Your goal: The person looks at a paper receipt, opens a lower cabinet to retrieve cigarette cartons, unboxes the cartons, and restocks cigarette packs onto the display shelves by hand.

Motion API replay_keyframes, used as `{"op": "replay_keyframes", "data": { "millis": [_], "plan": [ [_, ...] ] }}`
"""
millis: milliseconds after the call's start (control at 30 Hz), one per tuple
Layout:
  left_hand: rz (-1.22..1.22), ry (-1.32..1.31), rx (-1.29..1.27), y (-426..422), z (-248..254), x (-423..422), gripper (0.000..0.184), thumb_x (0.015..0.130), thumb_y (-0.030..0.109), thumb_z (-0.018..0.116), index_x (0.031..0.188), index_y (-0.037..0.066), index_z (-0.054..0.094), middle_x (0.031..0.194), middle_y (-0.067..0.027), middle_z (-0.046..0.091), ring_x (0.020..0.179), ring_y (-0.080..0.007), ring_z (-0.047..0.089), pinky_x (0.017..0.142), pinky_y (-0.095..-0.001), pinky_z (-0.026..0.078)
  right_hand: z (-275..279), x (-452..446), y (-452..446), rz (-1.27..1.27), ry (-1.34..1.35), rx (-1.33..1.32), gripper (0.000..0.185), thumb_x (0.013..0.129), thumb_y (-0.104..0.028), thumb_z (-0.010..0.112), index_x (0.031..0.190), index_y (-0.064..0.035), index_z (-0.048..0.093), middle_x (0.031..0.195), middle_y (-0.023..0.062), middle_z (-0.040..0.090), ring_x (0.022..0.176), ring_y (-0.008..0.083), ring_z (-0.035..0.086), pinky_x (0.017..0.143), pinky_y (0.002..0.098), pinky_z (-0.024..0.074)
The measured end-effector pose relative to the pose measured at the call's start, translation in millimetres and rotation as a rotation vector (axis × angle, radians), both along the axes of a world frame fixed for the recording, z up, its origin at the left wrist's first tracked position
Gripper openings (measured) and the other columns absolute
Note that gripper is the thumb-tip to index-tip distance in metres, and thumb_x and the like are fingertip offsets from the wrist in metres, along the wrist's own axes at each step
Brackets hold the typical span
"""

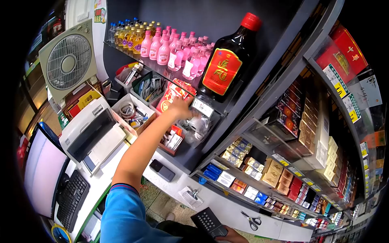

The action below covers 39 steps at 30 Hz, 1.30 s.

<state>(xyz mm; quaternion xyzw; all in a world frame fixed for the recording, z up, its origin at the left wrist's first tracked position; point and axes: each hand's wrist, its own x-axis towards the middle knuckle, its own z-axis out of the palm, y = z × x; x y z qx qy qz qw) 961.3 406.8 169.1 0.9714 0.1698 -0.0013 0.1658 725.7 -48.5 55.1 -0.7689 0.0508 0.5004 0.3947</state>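
My left hand [179,110] reaches over the shelf bins, its fingers apart and nothing visible in them. It is over the edge of some red packets [170,98], beside a clear plastic bin [201,128] with small clear items; contact is hard to make out. A red box [172,139] of small packs sits below it. At the bottom edge, my right hand [234,235] is closed on a black flat item [207,222] with rows of pale marks. A dark phone [162,170] lies on the white counter nearby.
A large dark bottle [224,60] and several pink bottles [163,52] stand on the shelf above. At left are a fan [69,58], a printer [95,135], a monitor [43,172] and a keyboard [72,200]. Scissors [253,221] lie on the counter; cigarette racks [259,178] fill the right.
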Motion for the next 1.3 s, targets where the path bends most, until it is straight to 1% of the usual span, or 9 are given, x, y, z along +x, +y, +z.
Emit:
{"op": "replay_keyframes", "data": {
  "millis": [167, 367, 433, 500, 567, 633, 833, 1067, 1300],
  "plan": [
    [0.220, -0.768, 0.232, 28.2, -38.3, -18.7, 0.042, 0.079, 0.025, 0.056, 0.119, 0.018, 0.047, 0.111, -0.0143, 0.050, 0.102, -0.0313, 0.047, 0.081, -0.0527, 0.034, -58.9, 9.0, -31.0, 0.278, -0.119, 0.059, 0.072, 0.063, -0.017, 0.079, 0.120, 0.0040, 0.041, 0.109, 0.0088, 0.055, 0.099, 0.0141, 0.051, 0.087, 0.0265, 0.0399],
    [0.254, -1.041, -0.150, -56.9, -115.4, -148.2, 0.038, 0.071, 0.007, 0.060, 0.105, -0.001, 0.045, 0.100, -0.0175, 0.048, 0.095, -0.0349, 0.044, 0.082, -0.0413, 0.034, -25.9, 22.2, -18.2, -0.180, -0.029, 0.281, 0.060, 0.068, -0.013, 0.074, 0.119, -0.0004, 0.044, 0.106, 0.0083, 0.058, 0.096, 0.0155, 0.055, 0.084, 0.0290, 0.0444],
    [0.242, -0.855, -0.405, -132.7, -160.9, -204.9, 0.040, 0.070, 0.006, 0.062, 0.105, 0.000, 0.043, 0.100, -0.0167, 0.046, 0.095, -0.0319, 0.044, 0.083, -0.0382, 0.033, -12.7, 34.5, -3.1, -0.259, -0.061, 0.385, 0.057, 0.070, -0.011, 0.073, 0.119, -0.0009, 0.044, 0.104, 0.0077, 0.058, 0.094, 0.0161, 0.056, 0.082, 0.0294, 0.0454],
    [0.339, -0.567, -1.272, -217.1, -225.0, -258.3, 0.043, 0.078, 0.016, 0.061, 0.114, 0.002, 0.042, 0.103, -0.0081, 0.046, 0.098, -0.0237, 0.044, 0.086, -0.0353, 0.036, -22.5, 44.6, 6.7, -0.325, -0.017, 0.462, 0.057, 0.072, -0.010, 0.071, 0.120, -0.0013, 0.043, 0.106, 0.0077, 0.057, 0.095, 0.0162, 0.055, 0.082, 0.0295, 0.0455],
    [0.491, -0.113, -2.133, -275.3, -186.0, -294.3, 0.048, 0.083, 0.029, 0.056, 0.121, 0.005, 0.038, 0.109, -0.0064, 0.047, 0.103, -0.0226, 0.045, 0.089, -0.0352, 0.037, -35.7, 47.6, 19.3, -0.251, -0.050, 0.471, 0.058, 0.073, -0.010, 0.069, 0.123, -0.0013, 0.040, 0.108, 0.0075, 0.056, 0.097, 0.0162, 0.054, 0.082, 0.0289, 0.0450],
    [0.287, 0.162, -2.396, -295.2, -173.3, -306.9, 0.053, 0.085, 0.038, 0.051, 0.125, 0.007, 0.034, 0.115, -0.0075, 0.047, 0.109, -0.0233, 0.045, 0.092, -0.0377, 0.037, -39.0, 46.7, 28.6, -0.154, -0.019, 0.474, 0.057, 0.077, -0.015, 0.066, 0.124, -0.0014, 0.038, 0.111, 0.0080, 0.054, 0.100, 0.0159, 0.052, 0.084, 0.0286, 0.0436],
    [0.557, -0.019, -2.055, -342.5, -179.2, -323.1, 0.048, 0.079, 0.018, 0.061, 0.118, 0.003, 0.037, 0.114, -0.0101, 0.048, 0.107, -0.0225, 0.047, 0.089, -0.0390, 0.040, -42.8, 48.9, -24.9, 0.144, -0.243, 0.398, 0.054, 0.091, -0.039, 0.041, 0.129, -0.0004, 0.032, 0.124, 0.0144, 0.042, 0.114, 0.0208, 0.041, 0.094, 0.0327, 0.0347],
    [0.767, -0.259, -1.865, -411.4, -183.6, -341.5, 0.040, 0.079, 0.015, 0.056, 0.114, 0.007, 0.039, 0.105, -0.0067, 0.052, 0.099, -0.0197, 0.052, 0.081, -0.0392, 0.046, -150.0, 98.6, -247.9, 0.496, -0.992, -0.605, 0.045, 0.074, -0.019, 0.062, 0.115, -0.0095, 0.047, 0.110, 0.0149, 0.048, 0.102, 0.0331, 0.048, 0.082, 0.0403, 0.0433],
    [0.754, -0.348, -1.877, -458.5, -178.4, -348.8, 0.040, 0.077, 0.013, 0.053, 0.114, 0.008, 0.041, 0.106, -0.0058, 0.054, 0.100, -0.0192, 0.052, 0.084, -0.0392, 0.043, -153.8, 89.5, -280.6, 0.619, -1.209, -0.417, 0.039, 0.072, -0.013, 0.062, 0.109, -0.0070, 0.051, 0.108, 0.0113, 0.047, 0.098, 0.0288, 0.048, 0.077, 0.0395, 0.0434]
  ]
}}
